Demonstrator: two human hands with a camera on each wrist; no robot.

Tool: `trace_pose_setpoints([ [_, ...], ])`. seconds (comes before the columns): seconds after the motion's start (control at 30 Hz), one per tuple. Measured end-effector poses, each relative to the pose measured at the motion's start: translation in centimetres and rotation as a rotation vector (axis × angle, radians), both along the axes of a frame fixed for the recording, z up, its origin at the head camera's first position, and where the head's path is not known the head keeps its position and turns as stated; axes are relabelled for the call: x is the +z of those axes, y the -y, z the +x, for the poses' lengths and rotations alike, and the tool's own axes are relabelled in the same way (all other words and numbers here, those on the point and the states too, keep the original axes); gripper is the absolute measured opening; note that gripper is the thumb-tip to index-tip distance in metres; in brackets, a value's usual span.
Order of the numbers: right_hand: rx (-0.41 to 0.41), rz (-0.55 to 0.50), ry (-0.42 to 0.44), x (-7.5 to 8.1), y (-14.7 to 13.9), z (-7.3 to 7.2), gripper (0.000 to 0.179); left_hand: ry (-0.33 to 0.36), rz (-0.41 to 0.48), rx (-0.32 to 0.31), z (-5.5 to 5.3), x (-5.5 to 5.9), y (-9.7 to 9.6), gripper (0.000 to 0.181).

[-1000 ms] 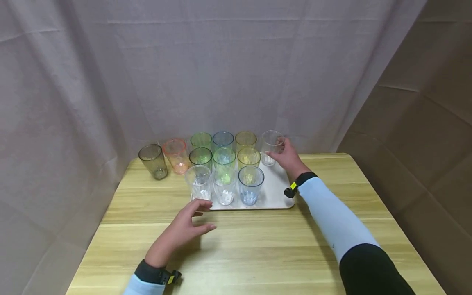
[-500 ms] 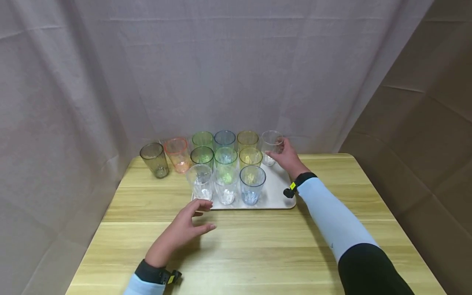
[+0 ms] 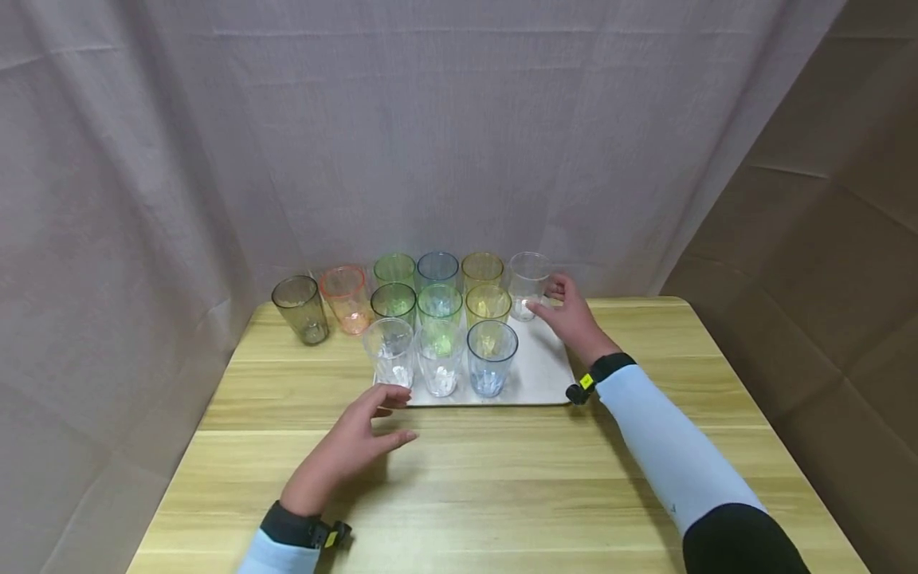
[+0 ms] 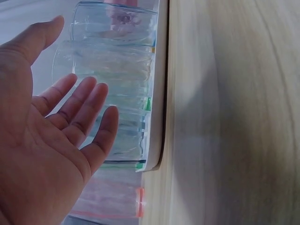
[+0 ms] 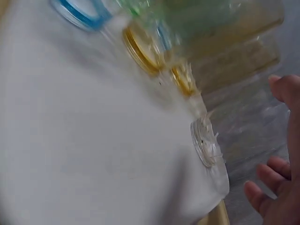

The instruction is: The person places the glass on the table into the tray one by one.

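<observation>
A clear glass (image 3: pixel 528 283) stands upright at the far right corner of the white tray (image 3: pixel 541 375). My right hand (image 3: pixel 574 319) is just to its right, thumb and fingers apart and holding nothing. In the right wrist view the clear glass's base (image 5: pixel 205 142) rests on the tray near its edge. My left hand (image 3: pixel 358 430) hovers over the tray's front left corner, fingers loosely spread, beside a clear glass (image 3: pixel 390 359). Also on the tray are a blue glass (image 3: pixel 491 363), yellow glasses (image 3: pixel 488 307) and green glasses (image 3: pixel 394 271), in rows.
Left of the tray, an orange glass (image 3: pixel 347 303) and a smoky grey-brown glass (image 3: pixel 301 311) stand on the wooden table (image 3: pixel 488 486). Grey cloth (image 3: pixel 459 143) hangs behind the table, and a brown sheet (image 3: pixel 825 239) lies along the right side.
My right hand has let go of the clear glass and drawn back slightly to the right. That glass stays in its place. The left hand has hardly moved.
</observation>
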State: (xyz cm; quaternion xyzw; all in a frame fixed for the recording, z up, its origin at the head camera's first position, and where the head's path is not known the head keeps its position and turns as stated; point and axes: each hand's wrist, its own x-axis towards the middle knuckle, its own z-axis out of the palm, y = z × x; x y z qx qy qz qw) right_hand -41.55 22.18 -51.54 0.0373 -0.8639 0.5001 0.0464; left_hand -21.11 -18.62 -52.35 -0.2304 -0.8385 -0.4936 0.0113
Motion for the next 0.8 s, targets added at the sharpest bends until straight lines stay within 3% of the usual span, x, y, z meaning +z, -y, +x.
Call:
trace_pose_setpoints([
  [0.13,0.026,-0.007,-0.030,-0.1,-0.9,3.4,0.087,-0.006,-0.004,0.001,-0.2,-0.1,0.0,0.056],
  [0.33,0.130,-0.015,-0.077,0.1,-1.5,9.6,0.072,0.004,0.009,-0.004,-0.2,0.0,-0.1,0.054],
  [0.53,0.226,-0.028,-0.096,-0.8,-1.1,15.1,0.062,0.010,0.050,0.001,0.0,-0.1,-0.1,0.055],
  [0.67,0.272,-0.028,-0.106,-1.1,-0.7,18.0,0.057,0.014,0.066,0.017,0.1,-0.1,0.0,0.056],
  [0.8,0.311,-0.032,-0.134,-1.1,-0.1,19.8,0.054,0.022,0.047,0.024,0.1,-0.2,0.1,0.054],
])
